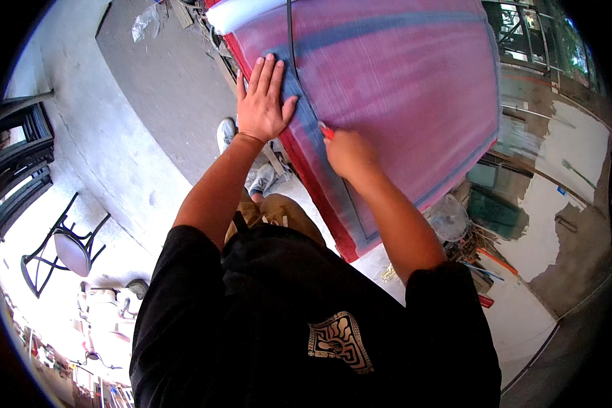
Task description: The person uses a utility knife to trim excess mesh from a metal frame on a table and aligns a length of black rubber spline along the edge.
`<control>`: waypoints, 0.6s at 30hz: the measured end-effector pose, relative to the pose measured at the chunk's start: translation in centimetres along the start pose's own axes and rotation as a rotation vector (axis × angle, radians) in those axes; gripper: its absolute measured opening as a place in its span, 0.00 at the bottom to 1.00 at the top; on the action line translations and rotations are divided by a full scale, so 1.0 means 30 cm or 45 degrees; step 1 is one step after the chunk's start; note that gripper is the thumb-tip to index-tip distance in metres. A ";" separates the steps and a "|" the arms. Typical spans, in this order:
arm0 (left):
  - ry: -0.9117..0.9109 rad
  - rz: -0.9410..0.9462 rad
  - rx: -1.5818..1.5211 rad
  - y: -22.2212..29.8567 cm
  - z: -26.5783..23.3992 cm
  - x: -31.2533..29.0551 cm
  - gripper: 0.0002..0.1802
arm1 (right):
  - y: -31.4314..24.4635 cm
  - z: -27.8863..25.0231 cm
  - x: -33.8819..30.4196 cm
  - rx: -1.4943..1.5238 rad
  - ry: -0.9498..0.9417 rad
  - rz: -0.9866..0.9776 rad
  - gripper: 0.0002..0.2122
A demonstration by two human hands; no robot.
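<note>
A sheet of fine translucent mesh [401, 88] lies over a grey-blue frame [350, 211] on a red-covered work surface [319, 197]. My left hand [262, 102] rests flat on the frame's left edge, fingers stretched forward. A black cord [290, 41] runs down from the far edge, past my left fingers, to the frame's left bar. My right hand [352, 155] is closed round a small red-handled tool [327, 130]. Its greyish tip meets the left bar where the cord comes down; the tip's exact shape is too small to tell.
A black chair with a pale seat [71, 251] stands on the floor at left, near stacked dark frames [20, 163]. Clear plastic [449, 217], green panes [493, 212] and scraps lie right of the work surface. My shoes [262, 178] are beside its left edge.
</note>
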State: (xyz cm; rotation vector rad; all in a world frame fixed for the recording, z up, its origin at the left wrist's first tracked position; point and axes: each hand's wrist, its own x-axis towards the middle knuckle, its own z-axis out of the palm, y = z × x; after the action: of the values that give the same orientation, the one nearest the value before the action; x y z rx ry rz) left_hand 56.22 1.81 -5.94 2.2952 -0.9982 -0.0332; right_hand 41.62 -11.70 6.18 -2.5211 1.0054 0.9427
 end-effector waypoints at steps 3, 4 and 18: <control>0.014 0.000 -0.005 0.002 0.002 0.001 0.45 | -0.099 -0.061 0.098 0.052 0.157 -0.112 0.19; 0.013 0.003 -0.005 0.008 0.003 0.002 0.45 | -0.138 -0.091 0.150 0.028 0.169 -0.114 0.19; 0.059 -0.004 -0.027 -0.015 0.023 -0.006 0.42 | 0.033 0.004 -0.081 -0.030 -0.126 0.066 0.18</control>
State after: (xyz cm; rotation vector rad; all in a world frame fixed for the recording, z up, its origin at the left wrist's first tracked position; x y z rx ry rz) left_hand 56.20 1.80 -6.77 2.2679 -0.9664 0.0086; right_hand 39.55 -11.12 7.67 -2.4515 1.0393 1.0886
